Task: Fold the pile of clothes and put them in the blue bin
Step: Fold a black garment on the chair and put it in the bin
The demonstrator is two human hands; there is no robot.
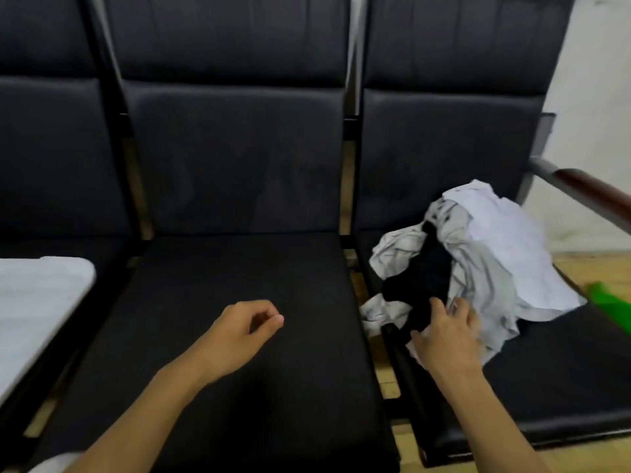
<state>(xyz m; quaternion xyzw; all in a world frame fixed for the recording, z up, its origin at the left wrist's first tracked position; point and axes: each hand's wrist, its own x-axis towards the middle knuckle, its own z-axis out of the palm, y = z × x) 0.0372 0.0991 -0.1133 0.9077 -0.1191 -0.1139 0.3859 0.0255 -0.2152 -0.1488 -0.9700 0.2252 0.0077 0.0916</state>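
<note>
A crumpled pile of clothes point(485, 254), white and light grey with a black garment point(423, 278) in it, lies on the right chair seat point(546, 370). My right hand point(444, 336) rests on the pile's near edge, its fingers on the black garment and the white cloth; whether it grips either is unclear. My left hand point(239, 336) hovers over the middle chair seat point(239, 268), fingers loosely curled, holding nothing. No blue bin is in view.
Three black padded chairs stand in a row with dark backrests. A white folded cloth point(37, 302) lies on the left seat. A wooden armrest point(587, 189) juts out at right. A green object point(611, 305) lies on the wooden floor.
</note>
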